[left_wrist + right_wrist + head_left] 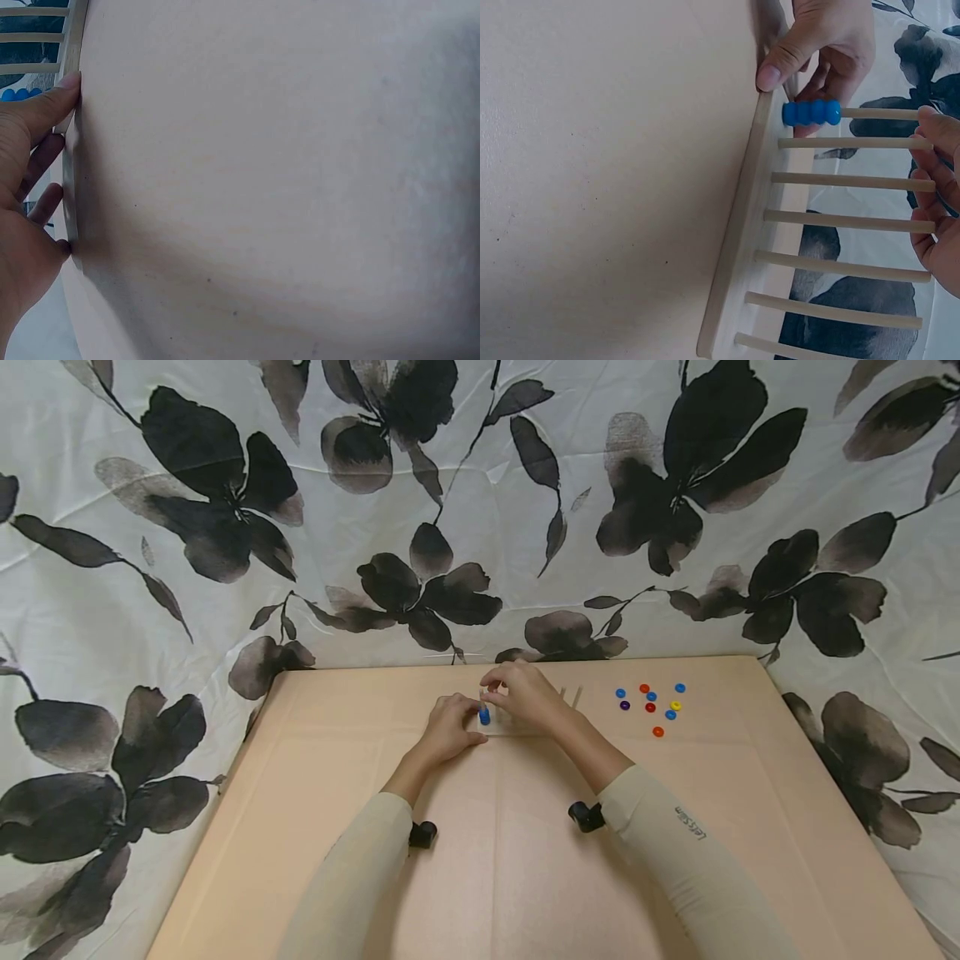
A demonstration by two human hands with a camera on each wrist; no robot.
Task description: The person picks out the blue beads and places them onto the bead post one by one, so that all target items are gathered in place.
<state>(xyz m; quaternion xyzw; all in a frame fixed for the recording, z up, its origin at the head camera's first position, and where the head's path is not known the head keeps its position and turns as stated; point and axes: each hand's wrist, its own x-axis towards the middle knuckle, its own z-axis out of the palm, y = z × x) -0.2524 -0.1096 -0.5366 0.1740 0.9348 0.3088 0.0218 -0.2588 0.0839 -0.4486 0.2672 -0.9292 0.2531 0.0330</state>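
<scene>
My left hand (447, 727) grips the end of a wooden peg rack (739, 210), thumb on the front edge of its base and fingers behind. From the base rises a row of several thin pegs. Blue beads (811, 112) are stacked at the bottom of the end peg, beside the left hand. At the top of that same peg is my right hand (528, 693), its bent fingertips (927, 114) right at the peg's tip. Whether they pinch something there I cannot tell. The other pegs (847, 223) carry no beads in the right wrist view.
Loose beads in blue, red, orange, yellow and purple (625, 705) lie scattered on the table (495, 860), right of the rack. A cloth (540, 527) with dark flowers hangs behind the table's back edge. Each wrist wears a small black camera (423, 835).
</scene>
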